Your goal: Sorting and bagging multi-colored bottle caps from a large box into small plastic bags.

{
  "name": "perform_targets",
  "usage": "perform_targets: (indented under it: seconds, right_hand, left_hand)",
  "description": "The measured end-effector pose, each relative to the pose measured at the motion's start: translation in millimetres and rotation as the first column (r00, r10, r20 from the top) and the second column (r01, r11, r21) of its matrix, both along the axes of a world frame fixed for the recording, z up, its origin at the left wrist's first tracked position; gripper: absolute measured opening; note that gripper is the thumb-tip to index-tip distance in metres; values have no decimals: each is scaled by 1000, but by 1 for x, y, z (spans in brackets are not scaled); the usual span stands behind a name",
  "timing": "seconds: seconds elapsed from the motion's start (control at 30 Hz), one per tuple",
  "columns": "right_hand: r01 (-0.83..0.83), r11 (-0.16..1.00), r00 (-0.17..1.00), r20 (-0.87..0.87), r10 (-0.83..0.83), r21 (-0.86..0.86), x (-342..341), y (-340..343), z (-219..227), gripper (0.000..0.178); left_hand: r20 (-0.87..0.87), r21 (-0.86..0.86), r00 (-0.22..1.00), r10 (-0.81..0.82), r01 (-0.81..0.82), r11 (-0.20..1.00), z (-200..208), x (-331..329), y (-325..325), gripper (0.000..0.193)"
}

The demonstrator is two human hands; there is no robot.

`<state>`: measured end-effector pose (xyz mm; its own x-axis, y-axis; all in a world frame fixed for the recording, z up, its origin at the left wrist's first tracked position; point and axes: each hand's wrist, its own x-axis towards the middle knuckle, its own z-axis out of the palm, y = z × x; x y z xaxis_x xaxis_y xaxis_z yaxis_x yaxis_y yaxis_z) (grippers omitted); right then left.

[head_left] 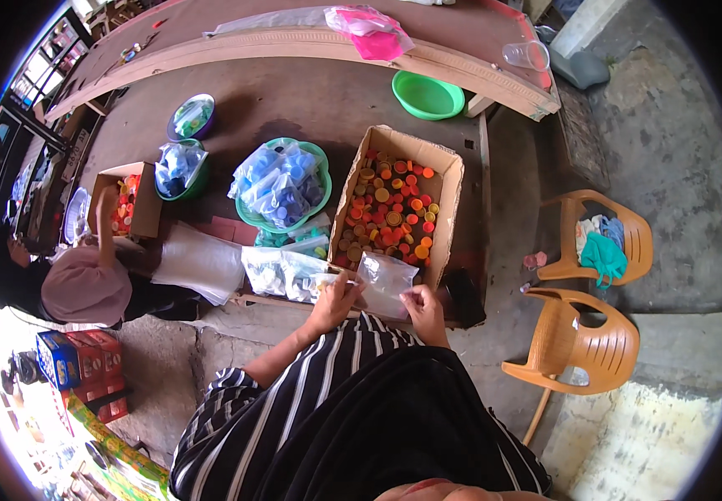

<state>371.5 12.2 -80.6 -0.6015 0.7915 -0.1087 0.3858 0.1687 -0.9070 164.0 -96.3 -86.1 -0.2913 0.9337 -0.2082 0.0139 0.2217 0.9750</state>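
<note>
A clear plastic bag [388,282] is stretched between my two hands, just over the near edge of a cardboard box. My left hand [333,306] pinches its left side, and my right hand [425,311] grips its right side. The bag looks see-through, with nothing plain to make out inside. Beyond it, the open cardboard box [453,185] holds many red, orange and yellow bottle caps [387,199]. Left of my left hand lie packed clear bags [281,273] with pale contents.
A green basin [324,197] heaped with bags of blue caps stands left of the box. Farther back sits a bright green basin [429,96] under a raised wooden shelf [294,37]. A co-worker [85,280] reaches into a smaller box [145,219]. Brown plastic chairs [582,342] stand at right.
</note>
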Motion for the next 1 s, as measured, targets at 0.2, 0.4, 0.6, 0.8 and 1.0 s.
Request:
perform_targets:
  seconds: [0.2,0.4,0.6,0.8,1.0]
  right_hand:
    - [304,945,943,-103,-316,-117,-11,-11,-12,20]
    - [-21,1000,999,45,22,-22,-11,-17,19,27]
    - [-39,941,991,136,-7,335,-17,-17,11,26]
    - [73,965,997,10,-77,252,-26,-14,1,19]
    - [394,919,916,-97,-390,25,-46,-15,-11,24]
  left_hand:
    - [-16,-58,998,63,-63,996,3,1,8,30]
    - [-236,13,956,-176,184,983,13,-17,4,28]
    - [-416,130,882,-221,299,945,-11,-34,9,33]
    - [-574,395,819,-16,294,870,-6,-51,30,17]
    - [-299,67,925,-234,266,962,-9,-51,39,17]
